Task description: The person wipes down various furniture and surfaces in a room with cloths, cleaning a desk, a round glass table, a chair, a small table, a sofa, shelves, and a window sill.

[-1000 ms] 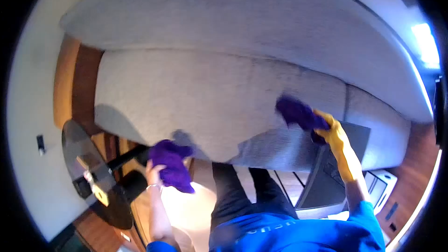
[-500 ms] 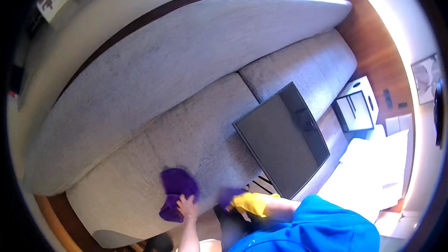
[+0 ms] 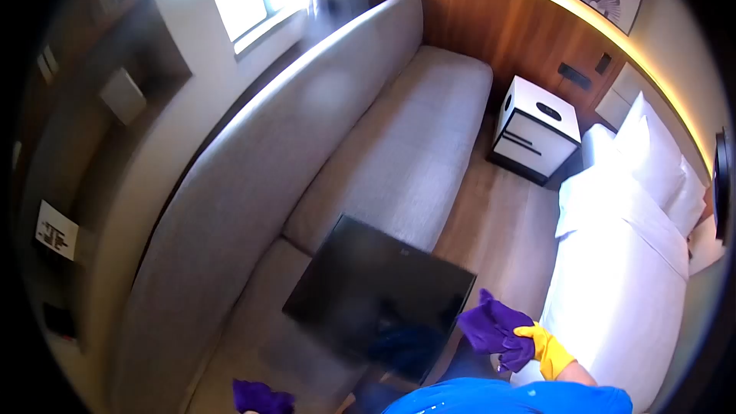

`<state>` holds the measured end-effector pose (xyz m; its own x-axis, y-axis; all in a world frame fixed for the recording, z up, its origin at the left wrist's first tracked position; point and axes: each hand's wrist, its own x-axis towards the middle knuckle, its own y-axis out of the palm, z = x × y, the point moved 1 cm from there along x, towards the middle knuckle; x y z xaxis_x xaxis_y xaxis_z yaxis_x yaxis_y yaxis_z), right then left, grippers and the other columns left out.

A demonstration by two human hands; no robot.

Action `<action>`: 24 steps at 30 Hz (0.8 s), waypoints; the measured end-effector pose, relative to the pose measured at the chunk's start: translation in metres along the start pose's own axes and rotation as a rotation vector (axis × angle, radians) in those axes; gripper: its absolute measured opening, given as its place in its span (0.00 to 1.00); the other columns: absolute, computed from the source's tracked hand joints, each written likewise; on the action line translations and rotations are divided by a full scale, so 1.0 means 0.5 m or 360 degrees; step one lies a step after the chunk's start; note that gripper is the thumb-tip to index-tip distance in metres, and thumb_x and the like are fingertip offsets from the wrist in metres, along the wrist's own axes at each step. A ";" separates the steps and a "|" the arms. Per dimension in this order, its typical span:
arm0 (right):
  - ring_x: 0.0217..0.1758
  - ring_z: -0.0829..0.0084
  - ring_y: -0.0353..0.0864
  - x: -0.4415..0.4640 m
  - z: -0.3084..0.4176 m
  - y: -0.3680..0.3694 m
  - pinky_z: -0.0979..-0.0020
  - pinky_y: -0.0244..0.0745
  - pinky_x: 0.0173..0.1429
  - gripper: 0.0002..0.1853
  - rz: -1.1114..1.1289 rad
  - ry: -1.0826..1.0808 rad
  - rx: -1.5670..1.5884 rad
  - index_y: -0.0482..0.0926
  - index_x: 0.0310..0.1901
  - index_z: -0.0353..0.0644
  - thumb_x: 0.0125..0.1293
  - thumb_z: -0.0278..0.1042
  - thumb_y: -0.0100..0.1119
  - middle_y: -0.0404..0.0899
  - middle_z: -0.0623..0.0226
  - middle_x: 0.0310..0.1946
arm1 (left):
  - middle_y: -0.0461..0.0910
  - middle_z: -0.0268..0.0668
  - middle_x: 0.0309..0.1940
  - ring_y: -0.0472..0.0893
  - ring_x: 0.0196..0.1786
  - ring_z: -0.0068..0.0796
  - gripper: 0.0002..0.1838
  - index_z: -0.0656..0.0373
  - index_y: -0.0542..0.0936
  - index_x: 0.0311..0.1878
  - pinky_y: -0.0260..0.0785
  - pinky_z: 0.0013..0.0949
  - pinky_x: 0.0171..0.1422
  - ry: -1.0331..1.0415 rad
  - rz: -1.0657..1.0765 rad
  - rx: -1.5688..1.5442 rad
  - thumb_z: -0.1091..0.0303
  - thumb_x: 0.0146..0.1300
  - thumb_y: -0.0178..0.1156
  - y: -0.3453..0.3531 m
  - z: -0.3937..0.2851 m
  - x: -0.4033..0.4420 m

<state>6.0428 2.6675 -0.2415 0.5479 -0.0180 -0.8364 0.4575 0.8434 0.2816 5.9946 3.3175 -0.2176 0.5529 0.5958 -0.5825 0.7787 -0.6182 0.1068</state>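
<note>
My right hand (image 3: pixel 548 349), in a yellow rubber glove, is closed around a bunched purple cloth (image 3: pixel 494 330). It hangs over the floor between the black-topped table and the bed. Another purple cloth (image 3: pixel 262 398) shows at the bottom edge, over the sofa seat. A sliver of my bare left hand appears beneath that cloth, apparently gripping it; most of the hand is out of view. The glossy black tabletop (image 3: pixel 376 284) lies between the two cloths and overlaps the sofa.
A long grey sofa (image 3: pixel 383 146) runs along the window side. At the far end stands a white nightstand (image 3: pixel 537 134) with black handles. On the right is a bed (image 3: pixel 621 284) with white bedding and pillows. Wall shelves (image 3: pixel 92 134) are at the left.
My view has swung toward the nightstand and bed. My gloved right hand has come up with its cloth beside the table. The left hand has dropped almost out of view.
</note>
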 end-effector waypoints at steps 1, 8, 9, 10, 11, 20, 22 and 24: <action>0.44 0.51 0.85 0.026 0.018 -0.073 0.52 0.84 0.49 0.23 -0.0064 -0.0054 0.0089 0.76 0.57 0.32 0.59 0.28 0.62 0.84 0.49 0.45 | 0.84 0.41 0.45 0.83 0.47 0.39 0.20 0.64 0.84 0.46 0.78 0.42 0.54 0.0098 0.0034 -0.0062 0.69 0.50 0.53 0.055 -0.014 -0.014; 0.46 0.53 0.84 0.132 0.154 -0.605 0.51 0.82 0.49 0.22 0.0051 0.0417 0.0272 0.76 0.60 0.41 0.70 0.44 0.57 0.82 0.54 0.50 | 0.79 0.33 0.33 0.79 0.37 0.36 0.12 0.58 0.77 0.31 0.78 0.38 0.47 0.0298 0.0022 -0.0444 0.75 0.39 0.51 0.539 -0.039 0.073; 0.47 0.53 0.84 0.142 0.198 -0.615 0.51 0.82 0.49 0.22 0.0026 0.0275 0.0253 0.76 0.60 0.41 0.70 0.45 0.57 0.82 0.54 0.50 | 0.82 0.39 0.39 0.81 0.41 0.42 0.18 0.63 0.79 0.38 0.79 0.45 0.53 0.0259 0.0097 -0.0411 0.73 0.39 0.52 0.539 -0.035 0.174; 0.48 0.53 0.84 0.146 0.258 -0.673 0.51 0.82 0.50 0.23 0.0007 0.0130 0.0238 0.76 0.60 0.40 0.70 0.45 0.57 0.82 0.54 0.50 | 0.82 0.39 0.39 0.82 0.40 0.43 0.16 0.63 0.79 0.36 0.80 0.47 0.51 0.0263 0.0088 -0.0358 0.73 0.40 0.52 0.654 -0.047 0.104; 0.48 0.52 0.84 0.152 0.300 -0.670 0.51 0.82 0.50 0.23 -0.0022 -0.0017 0.0221 0.75 0.60 0.40 0.70 0.46 0.57 0.82 0.53 0.50 | 0.82 0.40 0.38 0.82 0.41 0.44 0.16 0.64 0.78 0.37 0.80 0.49 0.49 0.0185 0.0107 -0.0349 0.72 0.42 0.53 0.772 -0.062 0.034; 0.55 0.58 0.82 0.269 0.679 -0.294 0.57 0.78 0.61 0.28 0.0320 -0.0486 0.0529 0.71 0.66 0.37 0.72 0.47 0.58 0.80 0.56 0.57 | 0.67 0.36 0.69 0.74 0.64 0.37 0.45 0.40 0.53 0.76 0.73 0.54 0.54 0.0411 0.0337 0.0448 0.50 0.61 0.67 1.097 0.141 -0.123; 0.59 0.59 0.80 0.286 0.780 -0.172 0.60 0.76 0.63 0.30 0.0297 -0.0696 0.0041 0.69 0.68 0.37 0.71 0.47 0.60 0.77 0.56 0.60 | 0.78 0.32 0.49 0.82 0.46 0.38 0.32 0.46 0.67 0.67 0.79 0.41 0.44 0.0127 0.0958 0.0306 0.55 0.61 0.68 1.245 0.211 -0.226; 0.66 0.59 0.74 0.261 0.876 -0.047 0.63 0.71 0.67 0.34 0.0392 -0.1134 -0.0822 0.64 0.71 0.40 0.70 0.48 0.62 0.72 0.54 0.66 | 0.70 0.50 0.68 0.74 0.66 0.54 0.40 0.48 0.61 0.74 0.72 0.58 0.65 -0.0234 0.1941 -0.0089 0.51 0.63 0.67 1.342 0.333 -0.219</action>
<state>6.4104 2.4101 -0.1512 0.9698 0.0120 -0.2437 -0.0061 0.9997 0.0247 6.4071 2.7522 -0.2166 0.8920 -0.4222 -0.1618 -0.2108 -0.7049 0.6773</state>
